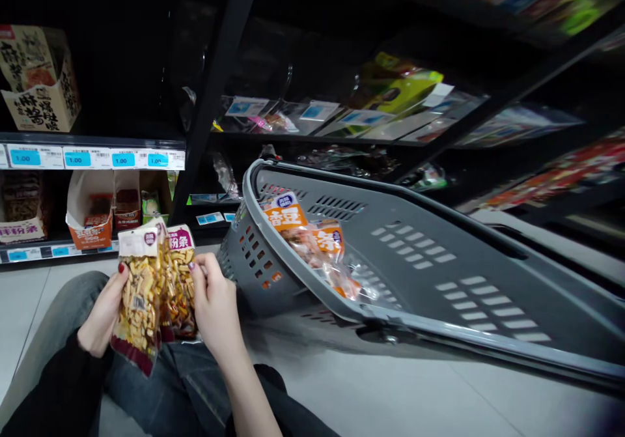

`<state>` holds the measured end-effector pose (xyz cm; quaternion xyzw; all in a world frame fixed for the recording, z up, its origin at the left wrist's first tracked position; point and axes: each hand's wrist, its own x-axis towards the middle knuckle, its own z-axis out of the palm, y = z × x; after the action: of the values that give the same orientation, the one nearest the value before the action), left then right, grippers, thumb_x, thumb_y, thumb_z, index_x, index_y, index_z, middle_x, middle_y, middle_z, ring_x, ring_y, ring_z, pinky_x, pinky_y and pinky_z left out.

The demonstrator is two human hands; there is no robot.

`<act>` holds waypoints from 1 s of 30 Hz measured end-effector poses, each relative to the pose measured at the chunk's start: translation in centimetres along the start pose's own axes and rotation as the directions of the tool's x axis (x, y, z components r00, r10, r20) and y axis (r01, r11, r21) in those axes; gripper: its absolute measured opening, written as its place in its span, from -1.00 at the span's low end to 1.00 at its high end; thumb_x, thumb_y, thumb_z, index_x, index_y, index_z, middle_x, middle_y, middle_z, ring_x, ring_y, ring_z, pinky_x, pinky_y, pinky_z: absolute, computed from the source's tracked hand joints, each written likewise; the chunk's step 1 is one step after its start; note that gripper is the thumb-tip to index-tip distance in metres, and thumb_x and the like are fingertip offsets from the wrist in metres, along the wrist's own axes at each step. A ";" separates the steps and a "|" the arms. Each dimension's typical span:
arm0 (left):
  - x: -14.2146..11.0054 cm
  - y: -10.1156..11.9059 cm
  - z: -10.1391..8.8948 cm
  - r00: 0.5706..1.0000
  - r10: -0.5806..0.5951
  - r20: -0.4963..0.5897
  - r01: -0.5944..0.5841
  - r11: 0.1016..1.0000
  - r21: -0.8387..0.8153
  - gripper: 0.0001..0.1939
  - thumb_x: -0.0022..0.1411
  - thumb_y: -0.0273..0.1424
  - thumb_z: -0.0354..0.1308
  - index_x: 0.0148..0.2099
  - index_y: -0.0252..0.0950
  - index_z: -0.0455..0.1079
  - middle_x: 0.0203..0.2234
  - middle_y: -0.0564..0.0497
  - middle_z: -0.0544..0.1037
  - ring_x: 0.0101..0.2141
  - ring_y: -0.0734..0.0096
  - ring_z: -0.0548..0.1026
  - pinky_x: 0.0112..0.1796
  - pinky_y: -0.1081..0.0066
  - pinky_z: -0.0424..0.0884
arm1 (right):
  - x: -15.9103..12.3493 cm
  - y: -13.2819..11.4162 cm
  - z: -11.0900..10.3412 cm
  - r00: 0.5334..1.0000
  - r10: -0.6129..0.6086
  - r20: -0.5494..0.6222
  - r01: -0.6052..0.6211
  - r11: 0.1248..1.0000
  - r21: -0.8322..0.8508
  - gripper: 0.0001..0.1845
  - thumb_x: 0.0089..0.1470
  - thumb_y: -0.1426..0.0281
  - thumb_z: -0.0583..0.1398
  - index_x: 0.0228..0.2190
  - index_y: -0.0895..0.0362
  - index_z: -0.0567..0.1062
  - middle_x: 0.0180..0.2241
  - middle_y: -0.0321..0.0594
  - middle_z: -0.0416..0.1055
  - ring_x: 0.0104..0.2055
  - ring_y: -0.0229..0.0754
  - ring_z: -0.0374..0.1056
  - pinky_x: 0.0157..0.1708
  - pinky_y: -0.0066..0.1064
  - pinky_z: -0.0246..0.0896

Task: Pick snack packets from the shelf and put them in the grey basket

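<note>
Several clear snack packets (139, 294) with purple-and-white labels and brown pieces inside are held upright above my lap. My left hand (103, 313) is closed on the left edge of the front packet. Fingers of my right hand (215, 300) pinch the right edge of a rear packet (180, 281), whose purple-lettered top faces me. The packets overlap, so the ones between are partly hidden. To the right of my hands stands a grey shopping basket (288, 294), with orange-labelled snack packets (305, 228) lying inside it.
Low shelves carry an orange-and-white display box (92, 209), a purple-lettered carton (22, 209) and a tan carton (41, 79). Price tags (78, 157) line the shelf edge. Bagged goods (405, 88) sit on shelves behind the basket. Grey floor tiles (390, 385) lie beneath.
</note>
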<state>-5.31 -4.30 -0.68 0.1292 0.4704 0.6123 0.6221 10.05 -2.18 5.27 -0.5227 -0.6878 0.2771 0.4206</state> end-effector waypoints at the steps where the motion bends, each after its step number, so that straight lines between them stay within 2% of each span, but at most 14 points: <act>1: 0.1 -0.2 -0.1 1.000 -0.022 0.007 0.022 1.000 -0.010 -0.58 -0.06 -0.13 0.26 -0.20 -0.30 0.41 -0.30 -0.08 0.60 -0.21 0.15 0.53 -0.23 0.28 0.47 | 0.0 0.1 0.1 1.000 0.003 0.012 -0.003 1.000 0.002 -0.79 0.18 0.36 -0.07 -0.47 0.10 0.22 -0.62 -0.40 0.18 -0.60 -0.30 0.14 -0.55 -0.52 -0.08; 4: 0.2 -0.5 -0.3 0.996 -0.085 0.021 0.086 0.995 -0.043 -0.65 -0.09 -0.18 0.30 -0.30 -0.28 0.39 -0.32 -0.02 0.60 -0.24 0.21 0.54 -0.22 0.33 0.46 | -0.2 0.3 0.8 0.999 0.020 0.037 -0.021 0.999 0.024 -0.76 0.20 0.32 -0.09 -0.47 0.09 0.22 -0.63 -0.41 0.16 -0.60 -0.30 0.14 -0.55 -0.51 -0.08; 9: 0.3 -0.2 -0.1 0.999 -0.040 0.009 0.040 0.998 -0.038 -0.67 -0.11 -0.17 0.31 -0.36 -0.28 0.38 -0.41 0.01 0.59 -0.32 0.29 0.54 -0.26 0.38 0.44 | -0.2 0.7 1.5 0.991 0.030 0.129 -0.036 0.999 0.041 -0.70 0.21 0.28 -0.14 -0.43 0.10 0.27 -0.61 -0.38 0.23 -0.57 -0.27 0.20 -0.54 -0.50 0.00; 10: 0.3 -0.1 -0.1 1.000 -0.026 0.005 0.026 1.000 -0.018 -0.67 -0.11 -0.17 0.31 -0.37 -0.29 0.39 -0.43 0.01 0.59 -0.35 0.30 0.54 -0.28 0.38 0.44 | -0.1 0.7 1.2 0.993 0.022 0.117 -0.024 1.000 0.015 -0.71 0.20 0.29 -0.13 -0.42 0.10 0.29 -0.58 -0.35 0.27 -0.54 -0.26 0.23 -0.52 -0.50 0.03; 13: 0.4 -0.2 0.2 0.998 0.033 0.052 -0.039 0.993 0.109 -0.65 -0.08 -0.12 0.27 -0.40 -0.32 0.41 -0.53 0.03 0.56 -0.46 0.34 0.51 -0.38 0.41 0.41 | 0.0 0.5 0.2 0.997 -0.037 -0.065 0.031 0.996 -0.089 -0.78 0.11 0.28 0.00 -0.34 0.14 0.35 -0.46 -0.23 0.34 -0.43 -0.20 0.29 -0.43 -0.45 0.14; 14: 0.5 -0.2 0.3 0.994 0.075 0.074 -0.087 0.981 0.173 -0.64 -0.08 -0.10 0.25 -0.43 -0.33 0.41 -0.58 0.04 0.54 -0.50 0.36 0.49 -0.42 0.42 0.40 | 0.0 0.2 -0.1 0.995 -0.051 -0.088 0.042 0.994 -0.101 -0.79 0.07 0.27 0.05 -0.34 0.15 0.36 -0.46 -0.22 0.34 -0.42 -0.20 0.29 -0.42 -0.44 0.15; 16: 0.6 -0.3 0.5 0.979 0.180 0.100 -0.202 0.934 0.295 -0.61 -0.11 -0.06 0.24 -0.51 -0.33 0.40 -0.66 0.06 0.48 -0.57 0.41 0.43 -0.49 0.45 0.35 | -0.2 -0.2 -0.4 0.999 -0.032 0.010 0.032 0.997 -0.075 -0.81 0.03 0.26 0.12 -0.39 0.13 0.37 -0.52 -0.27 0.34 -0.48 -0.23 0.28 -0.45 -0.45 0.15; 18: 0.8 -0.4 0.6 0.959 0.268 0.090 -0.282 0.883 0.376 -0.60 -0.15 -0.06 0.25 -0.59 -0.32 0.36 -0.71 0.08 0.43 -0.61 0.44 0.38 -0.53 0.47 0.31 | -0.4 -0.4 -0.2 0.991 0.035 0.129 -0.029 0.998 -0.047 -0.84 0.00 0.28 0.15 -0.46 0.12 0.35 -0.60 -0.35 0.31 -0.54 -0.26 0.27 -0.49 -0.47 0.13; 19: 0.9 -0.5 0.6 0.952 0.294 0.084 -0.302 0.868 0.395 -0.61 -0.16 -0.07 0.25 -0.61 -0.32 0.35 -0.72 0.09 0.41 -0.61 0.44 0.36 -0.53 0.47 0.30 | -0.4 -0.4 0.1 0.989 0.073 0.131 -0.066 0.997 -0.051 -0.85 -0.01 0.29 0.16 -0.47 0.11 0.33 -0.62 -0.37 0.30 -0.56 -0.27 0.26 -0.51 -0.47 0.12; 22: 1.0 -0.5 0.5 0.943 0.324 0.074 -0.325 0.849 0.417 -0.64 -0.14 -0.10 0.23 -0.61 -0.31 0.35 -0.71 0.07 0.42 -0.59 0.43 0.35 -0.54 0.47 0.28 | -0.2 0.1 0.8 0.989 0.140 0.039 -0.137 0.988 -0.066 -0.80 -0.08 0.30 0.20 -0.47 0.11 0.27 -0.61 -0.39 0.27 -0.55 -0.26 0.25 -0.51 -0.47 0.11; 26: 1.0 -0.7 0.4 0.931 0.359 0.065 -0.348 0.823 0.448 -0.67 -0.11 -0.12 0.21 -0.60 -0.31 0.35 -0.65 0.01 0.46 -0.55 0.39 0.37 -0.54 0.45 0.27 | 0.3 0.8 1.1 0.989 0.095 0.111 -0.097 0.995 0.011 -0.81 -0.12 0.34 0.22 -0.47 0.11 0.29 -0.60 -0.40 0.25 -0.55 -0.29 0.23 -0.51 -0.49 0.13; 30: 1.3 -0.9 0.1 0.922 0.384 0.046 -0.360 0.808 0.467 -0.69 -0.07 -0.14 0.18 -0.57 -0.31 0.35 -0.58 0.00 0.48 -0.54 0.39 0.37 -0.53 0.45 0.28 | 0.1 0.7 1.7 0.997 0.066 0.030 -0.064 0.996 -0.060 -0.85 -0.11 0.36 0.22 -0.46 0.12 0.34 -0.58 -0.38 0.28 -0.53 -0.28 0.25 -0.49 -0.48 0.13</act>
<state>-4.93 -3.27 -1.83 0.3490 0.5846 0.5940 0.4285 8.96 -1.81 3.85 -0.5525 -0.6850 0.2785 0.3847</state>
